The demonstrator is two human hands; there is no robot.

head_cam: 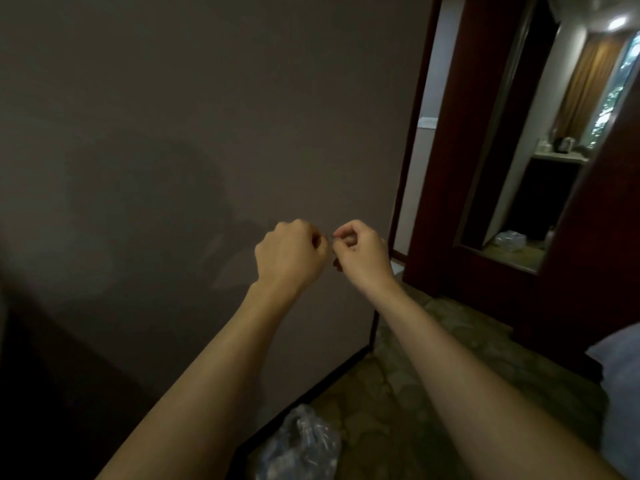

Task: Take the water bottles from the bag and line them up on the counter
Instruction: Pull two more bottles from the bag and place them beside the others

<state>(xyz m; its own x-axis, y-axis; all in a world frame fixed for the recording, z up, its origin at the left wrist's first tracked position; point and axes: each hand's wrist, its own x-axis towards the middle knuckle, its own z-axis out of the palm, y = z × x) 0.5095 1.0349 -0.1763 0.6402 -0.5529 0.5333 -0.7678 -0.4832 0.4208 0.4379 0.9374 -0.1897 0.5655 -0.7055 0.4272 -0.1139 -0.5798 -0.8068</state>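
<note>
Left hand: the left hand (291, 252) is raised in front of the wall, fingers curled in toward the palm, thumb side turned to the other hand.
Right hand: the right hand (360, 252) is just beside it, almost touching, its fingers (341, 233) bent and pinched together at the tips.
Between the hands: something tiny and pale sits where the fingertips meet; I cannot tell what it is, or whether both hands grip it.
Bag: a clear plastic bag (301, 445) lies on the patterned carpet (398, 393) near the bottom edge, close to the wall's dark skirting, below and between the forearms. Its contents are blurred.
Wall: a plain grey wall (173, 133) fills the left and centre.
Far right: a dark wooden frame (443, 168) surrounds an opening showing a pale worktop (557, 156) with small items, and a brown curtain (588, 81) beyond.
Near right: pale bedding (620, 375) at the edge.
</note>
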